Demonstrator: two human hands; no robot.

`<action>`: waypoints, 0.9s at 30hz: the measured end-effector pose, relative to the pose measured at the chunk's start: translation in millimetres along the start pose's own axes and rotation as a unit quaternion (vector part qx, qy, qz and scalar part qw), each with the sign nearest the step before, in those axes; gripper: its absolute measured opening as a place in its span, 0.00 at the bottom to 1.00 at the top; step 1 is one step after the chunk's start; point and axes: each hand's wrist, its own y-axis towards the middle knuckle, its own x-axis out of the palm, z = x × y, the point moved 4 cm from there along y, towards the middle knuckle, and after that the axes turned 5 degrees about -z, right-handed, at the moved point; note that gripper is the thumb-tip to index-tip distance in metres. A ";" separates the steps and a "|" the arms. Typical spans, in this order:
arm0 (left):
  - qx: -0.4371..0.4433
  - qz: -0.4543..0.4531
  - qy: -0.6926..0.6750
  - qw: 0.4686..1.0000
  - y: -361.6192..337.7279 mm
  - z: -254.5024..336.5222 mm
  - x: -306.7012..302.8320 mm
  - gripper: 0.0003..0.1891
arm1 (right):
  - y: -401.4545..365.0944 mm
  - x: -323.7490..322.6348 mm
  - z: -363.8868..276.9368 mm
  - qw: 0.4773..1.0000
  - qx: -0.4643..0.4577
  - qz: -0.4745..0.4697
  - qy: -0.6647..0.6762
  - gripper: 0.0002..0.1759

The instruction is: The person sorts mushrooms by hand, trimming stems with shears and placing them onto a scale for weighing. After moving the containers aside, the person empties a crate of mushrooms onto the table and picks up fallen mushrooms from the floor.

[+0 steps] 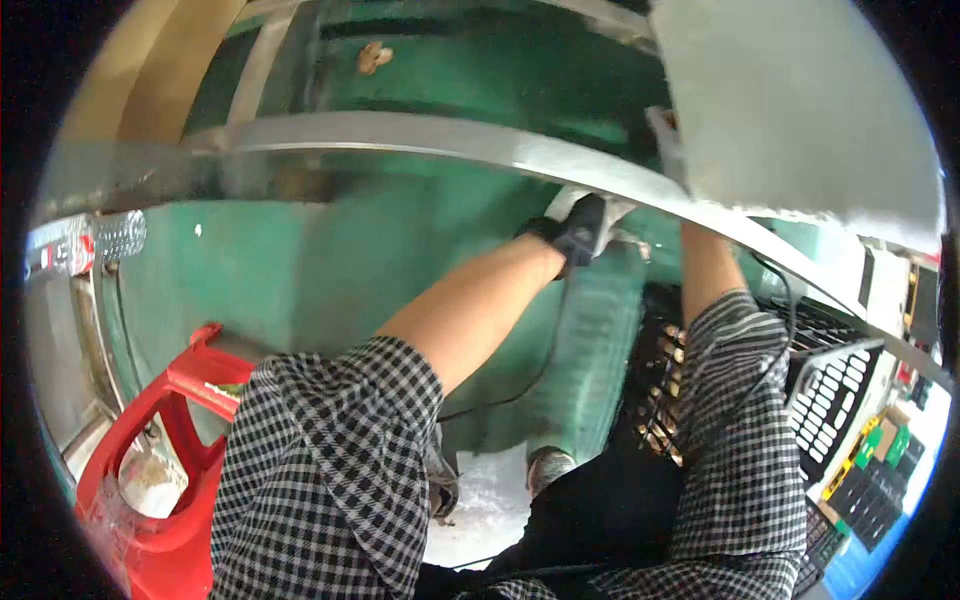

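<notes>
My left hand (585, 232), in a dark glove with a pale area, reaches forward to just below a long metal bar (420, 132). Its fingers are blurred and partly covered, so what they hold, if anything, does not show. My right forearm passes under the same bar. Beyond it, a pale part of my gloved right hand (667, 142) shows beside a large whitish panel (800, 100), which hides most of that hand. A dark cable (545, 370) hangs below my left hand.
A red plastic chair (150, 535) stands at the left, near a clear plastic bottle (120, 235). Black crates (825, 400) are at the right, with small pieces (660, 400) in a dark container. A brown scrap (374, 57) lies on the green surface (430, 220).
</notes>
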 end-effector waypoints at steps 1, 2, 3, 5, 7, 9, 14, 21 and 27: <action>-0.032 -0.057 0.125 0.990 2.1 18.2 -9.6 0.22 | -5.5 4.0 -2.9 1.000 0.003 -0.004 -0.028 0.20; -0.220 -0.045 -0.035 0.974 7.7 11.4 -10.7 0.17 | -13.4 8.8 -6.7 0.999 0.010 -0.007 -0.045 0.20; -0.151 -0.066 0.102 0.981 12.2 14.9 -11.5 0.15 | -21.6 13.5 -9.9 0.998 0.018 -0.009 -0.059 0.21; -0.211 -0.025 0.013 0.977 14.9 19.3 -12.3 0.15 | -41.6 19.9 -14.2 0.997 0.047 0.027 0.049 0.23; -0.258 -0.197 0.192 0.926 0.2 10.6 -14.5 0.13 | -70.8 19.6 -25.3 0.972 0.125 -0.017 0.197 0.20; -0.262 -0.211 0.217 0.916 -27.4 28.5 -31.6 0.14 | -86.1 33.3 -15.2 0.919 0.026 0.035 0.393 0.16; -0.352 -0.156 0.070 0.920 -85.4 84.6 -69.3 0.19 | -169.9 -25.2 -63.1 0.840 0.206 -0.093 0.494 0.13; -0.342 -0.051 -0.012 0.938 -106.2 208.2 -74.2 0.22 | -284.6 -155.7 -108.4 0.848 0.219 -0.211 0.433 0.17; -0.265 -0.116 -0.042 0.956 -57.4 325.5 -49.3 0.24 | -303.6 -303.4 -78.3 0.913 0.183 -0.195 0.307 0.19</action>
